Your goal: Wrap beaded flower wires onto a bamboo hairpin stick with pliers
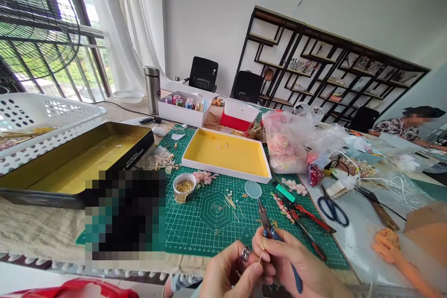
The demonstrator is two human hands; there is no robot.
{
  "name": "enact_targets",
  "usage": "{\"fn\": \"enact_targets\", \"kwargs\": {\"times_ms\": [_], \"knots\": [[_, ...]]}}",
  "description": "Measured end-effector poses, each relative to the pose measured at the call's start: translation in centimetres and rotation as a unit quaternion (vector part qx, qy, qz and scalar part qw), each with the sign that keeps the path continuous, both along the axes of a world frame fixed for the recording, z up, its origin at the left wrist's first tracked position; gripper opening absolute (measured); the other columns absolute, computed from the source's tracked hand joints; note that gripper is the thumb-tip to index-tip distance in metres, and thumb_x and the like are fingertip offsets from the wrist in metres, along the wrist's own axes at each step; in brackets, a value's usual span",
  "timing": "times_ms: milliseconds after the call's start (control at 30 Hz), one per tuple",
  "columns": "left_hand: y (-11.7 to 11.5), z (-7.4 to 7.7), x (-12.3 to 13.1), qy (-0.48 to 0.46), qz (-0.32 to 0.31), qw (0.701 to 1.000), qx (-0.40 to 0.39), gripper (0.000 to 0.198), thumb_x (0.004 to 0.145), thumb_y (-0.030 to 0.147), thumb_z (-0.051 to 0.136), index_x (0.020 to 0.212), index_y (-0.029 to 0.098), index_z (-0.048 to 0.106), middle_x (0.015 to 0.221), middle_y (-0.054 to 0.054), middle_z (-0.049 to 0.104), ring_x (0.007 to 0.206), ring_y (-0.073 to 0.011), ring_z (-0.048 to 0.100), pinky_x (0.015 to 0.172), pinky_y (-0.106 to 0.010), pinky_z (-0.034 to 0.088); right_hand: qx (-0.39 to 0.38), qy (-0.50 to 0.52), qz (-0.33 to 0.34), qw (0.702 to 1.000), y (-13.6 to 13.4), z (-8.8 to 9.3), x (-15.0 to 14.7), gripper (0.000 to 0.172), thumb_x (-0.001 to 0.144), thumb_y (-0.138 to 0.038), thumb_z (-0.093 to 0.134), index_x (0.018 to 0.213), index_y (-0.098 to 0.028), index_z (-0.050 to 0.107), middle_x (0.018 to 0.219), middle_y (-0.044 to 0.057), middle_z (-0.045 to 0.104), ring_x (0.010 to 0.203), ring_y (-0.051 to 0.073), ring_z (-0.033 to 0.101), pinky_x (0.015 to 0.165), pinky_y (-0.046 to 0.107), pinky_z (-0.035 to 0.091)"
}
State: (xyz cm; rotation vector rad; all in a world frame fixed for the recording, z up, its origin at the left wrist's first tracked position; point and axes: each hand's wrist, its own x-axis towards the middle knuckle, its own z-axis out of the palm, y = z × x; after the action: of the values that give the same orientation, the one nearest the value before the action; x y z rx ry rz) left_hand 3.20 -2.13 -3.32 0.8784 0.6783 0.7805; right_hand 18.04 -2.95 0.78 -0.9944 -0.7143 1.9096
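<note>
My left hand (230,272) is closed at the bottom of the view, thumb and finger pinching the lower end of a thin gold wire piece (261,256). A wide silver ring (245,253) sits on one of its fingers. My right hand (296,256) is closed around blue-handled pliers (264,219), whose jaws point up and away. Its fingertips also touch the upper end of the gold piece, which looks small and partly hidden. Beneath both hands lies a green cutting mat (188,240). Ahead are loose gold pins (230,201) and a small clear round lid (253,190).
A tub of gold pins (184,188) stands near a yellow-lined white tray (226,151). Left are a black box (115,167) and white basket (52,107). Right lie red-handled pliers (307,223), blue scissors (333,209) and plastic bags (286,142). A person (405,125) sits far right.
</note>
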Motion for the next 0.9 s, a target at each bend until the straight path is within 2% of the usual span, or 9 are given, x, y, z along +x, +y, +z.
{"fn": "enact_targets", "kwargs": {"times_ms": [200,300,433,633,900], "knots": [[-0.2,0.1,0.1,-0.047,0.015,0.999,-0.023,0.048,0.062,0.058,0.077,0.07,0.015,0.056,0.058,0.002,0.058,0.054,-0.0068,0.053,0.046,-0.016,0.035,0.004,0.015,0.005,1.0,0.1,-0.3,0.0,0.025,0.079,-0.031,0.072,0.071,-0.015,0.055,0.068,-0.002,0.046,0.06,0.01,0.042,0.056,0.024,0.032],[-0.2,0.3,0.1,-0.05,0.018,0.998,-0.029,0.049,0.061,0.059,0.077,0.07,0.014,0.057,0.057,0.001,0.059,0.05,-0.0056,0.051,0.044,-0.016,0.034,0.014,0.019,0.013,1.0,0.1,-0.4,0.0,0.025,0.079,-0.031,0.072,0.071,-0.014,0.056,0.067,-0.002,0.046,0.059,0.01,0.041,0.057,0.025,0.034],[0.0,0.0,0.1,-0.05,0.002,0.998,-0.033,0.052,0.061,0.061,0.076,0.07,0.014,0.056,0.057,0.002,0.059,0.044,-0.0021,0.042,0.043,-0.015,0.033,0.02,0.012,0.013,1.0,0.0,-0.4,0.0,0.026,0.079,-0.033,0.072,0.071,-0.014,0.056,0.067,-0.002,0.046,0.059,0.01,0.042,0.057,0.025,0.035],[0.3,-1.2,0.0,-0.033,-0.038,0.999,-0.001,0.054,0.066,0.065,0.069,0.075,0.014,0.054,0.061,0.002,0.06,0.044,-0.0027,0.045,0.044,-0.015,0.036,0.009,-0.001,0.011,1.0,0.0,-0.5,0.0,0.026,0.079,-0.032,0.072,0.07,-0.014,0.056,0.066,-0.002,0.046,0.058,0.01,0.042,0.057,0.026,0.036],[0.2,-1.0,-0.1,-0.031,-0.041,0.999,-0.001,0.054,0.065,0.066,0.069,0.071,0.015,0.052,0.059,0.004,0.055,0.044,-0.0029,0.044,0.044,-0.016,0.036,-0.006,-0.033,0.02,0.999,-0.1,-0.4,0.2,0.023,0.079,-0.031,0.072,0.072,-0.015,0.057,0.067,-0.002,0.047,0.059,0.011,0.044,0.059,0.027,0.037]]}}
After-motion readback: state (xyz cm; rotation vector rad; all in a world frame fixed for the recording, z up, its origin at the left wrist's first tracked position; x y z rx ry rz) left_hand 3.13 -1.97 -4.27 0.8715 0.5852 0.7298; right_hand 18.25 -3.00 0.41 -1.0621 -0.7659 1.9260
